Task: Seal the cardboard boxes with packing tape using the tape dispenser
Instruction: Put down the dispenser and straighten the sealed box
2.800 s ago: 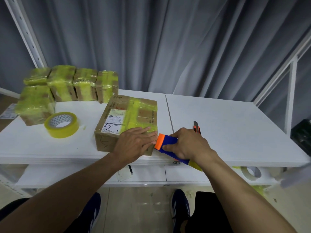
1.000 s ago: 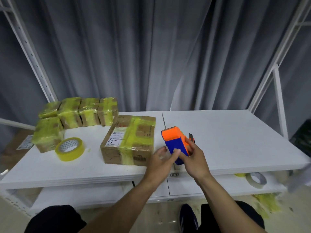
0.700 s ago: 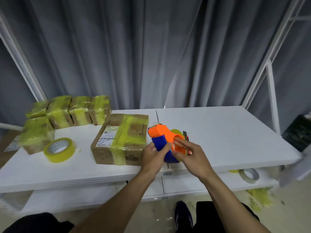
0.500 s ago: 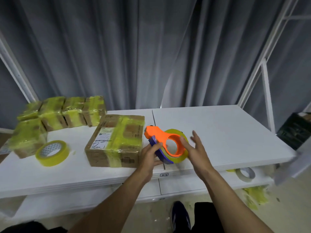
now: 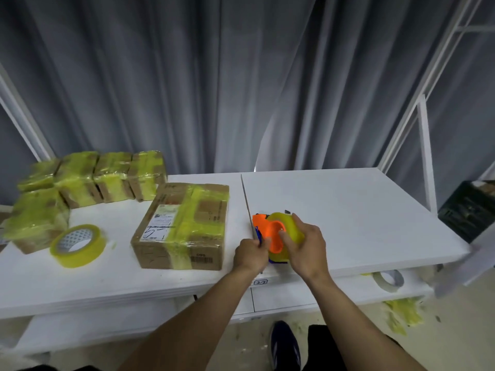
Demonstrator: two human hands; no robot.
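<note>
grey curtains (image 5: 160,76) back a white table (image 5: 348,210), where the tape dispenser (image 5: 270,231) is held just right of the taped cardboard box (image 5: 184,226). left hand (image 5: 250,254) grips its near side, right hand (image 5: 308,247) curls round the roll (image 5: 290,226). likely freeing the tape end; next, carry it onto the box.

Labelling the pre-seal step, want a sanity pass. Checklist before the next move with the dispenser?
1. Grip: left hand holds tape dispenser: ok.
2. Roll: right hand grips tape roll in the dispenser: ok.
3. Free tape end found: cannot tell.
4. Target: cardboard box beside the dispenser on the table: ok.
5. Box steadied: not ok, neither hand touches it.
</note>
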